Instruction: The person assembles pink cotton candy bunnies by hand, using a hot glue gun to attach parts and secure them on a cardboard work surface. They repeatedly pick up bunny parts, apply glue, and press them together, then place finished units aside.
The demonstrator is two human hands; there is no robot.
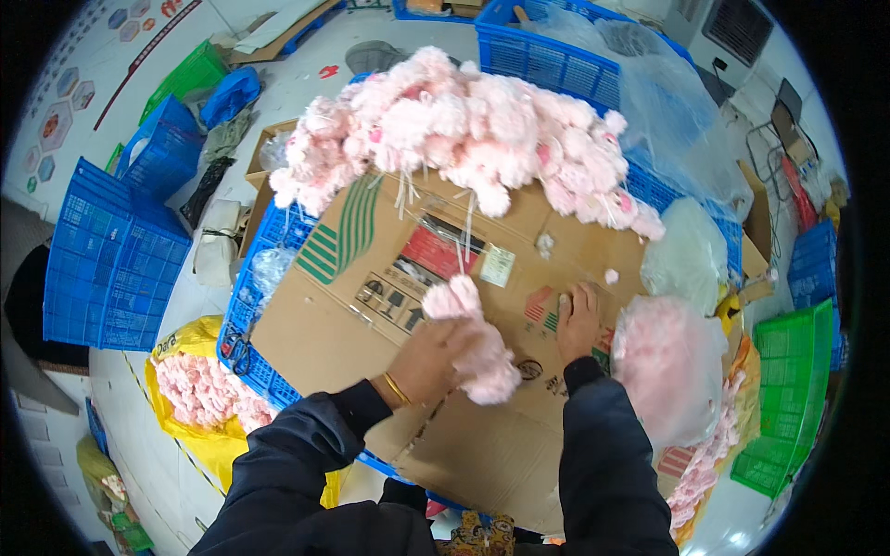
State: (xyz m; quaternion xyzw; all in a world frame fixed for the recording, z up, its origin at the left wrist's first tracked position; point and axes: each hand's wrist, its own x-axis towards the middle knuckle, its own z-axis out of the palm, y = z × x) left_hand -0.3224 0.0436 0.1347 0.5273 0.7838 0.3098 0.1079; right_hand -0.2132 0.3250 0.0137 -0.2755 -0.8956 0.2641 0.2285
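My left hand (434, 357), with a gold bangle at the wrist, is closed on one side of a fluffy pink plush toy (489, 366). White strings stretch up from the toy across the cardboard (324, 371), which lies under both hands. Part of my left hand's fingers is hidden behind the fur. To the right, my right hand (578, 320) rests on the cardboard beside its green and red print, fingers stretched out and holding nothing. A heap of similar pink plush toys (464, 120) covers the far edge, several with white strings hanging down.
A clear bag of pink plush (667, 361) sits at the cardboard's right edge. Yellow bags of pink pieces (199, 389) stand low at the left. Blue crates (111, 259) and a green crate (788, 398) flank the work surface. Plastic sheeting (667, 111) drapes at the back right.
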